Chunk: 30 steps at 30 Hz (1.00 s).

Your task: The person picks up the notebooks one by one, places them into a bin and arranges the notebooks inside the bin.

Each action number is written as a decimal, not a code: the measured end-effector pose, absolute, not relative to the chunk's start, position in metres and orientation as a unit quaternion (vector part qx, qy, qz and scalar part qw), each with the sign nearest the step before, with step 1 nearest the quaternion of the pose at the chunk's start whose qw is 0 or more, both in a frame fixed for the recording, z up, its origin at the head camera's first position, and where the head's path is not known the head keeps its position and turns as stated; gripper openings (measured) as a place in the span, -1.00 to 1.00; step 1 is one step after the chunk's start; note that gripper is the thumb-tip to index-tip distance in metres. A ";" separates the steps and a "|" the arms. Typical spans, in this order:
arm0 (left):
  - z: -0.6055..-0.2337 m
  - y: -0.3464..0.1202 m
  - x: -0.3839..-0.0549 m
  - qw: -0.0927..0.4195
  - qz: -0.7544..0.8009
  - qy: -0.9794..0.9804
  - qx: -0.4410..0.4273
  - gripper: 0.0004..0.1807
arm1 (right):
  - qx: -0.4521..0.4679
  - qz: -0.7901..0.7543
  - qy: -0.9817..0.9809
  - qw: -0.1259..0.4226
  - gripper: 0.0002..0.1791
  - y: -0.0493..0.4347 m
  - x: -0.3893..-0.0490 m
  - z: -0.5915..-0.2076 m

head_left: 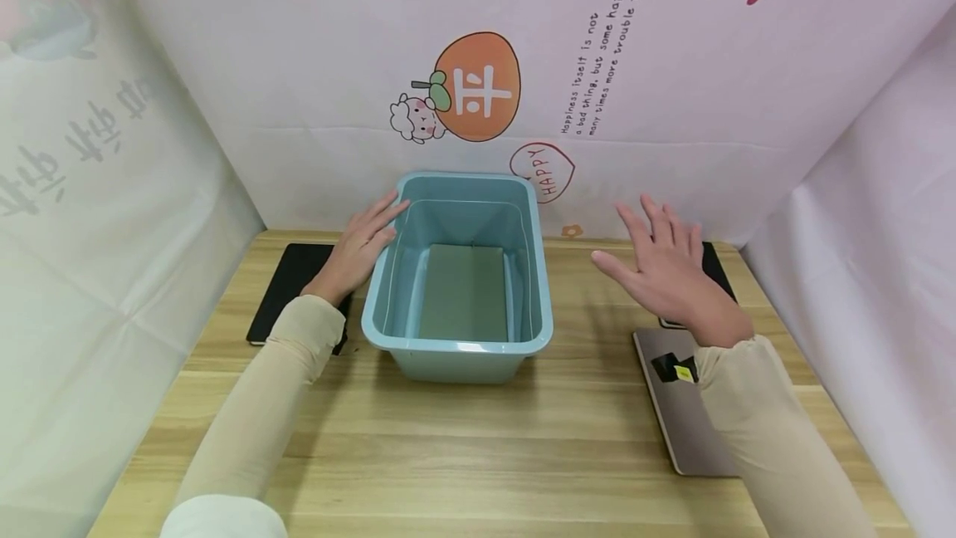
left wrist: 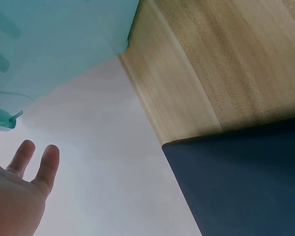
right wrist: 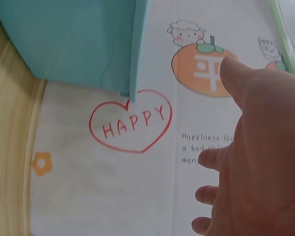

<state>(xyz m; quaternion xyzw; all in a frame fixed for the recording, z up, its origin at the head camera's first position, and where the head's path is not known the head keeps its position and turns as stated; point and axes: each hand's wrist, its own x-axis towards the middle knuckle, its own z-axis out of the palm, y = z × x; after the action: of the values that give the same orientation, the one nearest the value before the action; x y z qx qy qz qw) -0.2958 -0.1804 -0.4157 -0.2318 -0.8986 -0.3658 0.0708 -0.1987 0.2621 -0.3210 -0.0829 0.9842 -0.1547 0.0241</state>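
Note:
A light blue plastic bin (head_left: 457, 347) stands upright on the wooden table, and a grey-green flat surface (head_left: 463, 293) shows at its bottom. My left hand (head_left: 357, 251) is at the bin's left rim, fingers extended; whether every finger touches it cannot be told. In the left wrist view that hand (left wrist: 19, 191) appears just below the rim corner. To the right of the bin, apart from it, my right hand (head_left: 665, 272) is raised with spread fingers and holds nothing. The right wrist view shows this hand (right wrist: 265, 157) before the printed backdrop.
A black flat notebook-like item (head_left: 287, 289) lies left of the bin, partly under the left forearm. At right lie a grey-brown notebook-like item (head_left: 687, 430) with a small black and yellow piece (head_left: 681, 372) on it, and another black one (head_left: 717, 268). White printed cloth (head_left: 299, 106) surrounds the table.

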 end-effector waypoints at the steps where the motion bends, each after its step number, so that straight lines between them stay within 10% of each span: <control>1: -0.416 -0.180 -0.296 0.071 -0.366 -0.898 -0.233 -0.45 | -0.081 -0.157 0.984 0.025 0.04 0.265 -0.197 -0.322; 30: -0.418 -0.181 -0.297 0.070 -0.365 -0.900 -0.229 -0.46 | -0.039 -0.183 0.982 0.029 0.01 0.332 -0.161 -0.374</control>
<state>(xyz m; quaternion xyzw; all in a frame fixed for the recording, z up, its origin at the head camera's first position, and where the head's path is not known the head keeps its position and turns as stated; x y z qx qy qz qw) -0.2970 -0.1809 -0.4183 -0.2289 -0.8998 -0.3648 0.0701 -0.1610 0.3318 -0.3735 -0.0386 0.9819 -0.1830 0.0294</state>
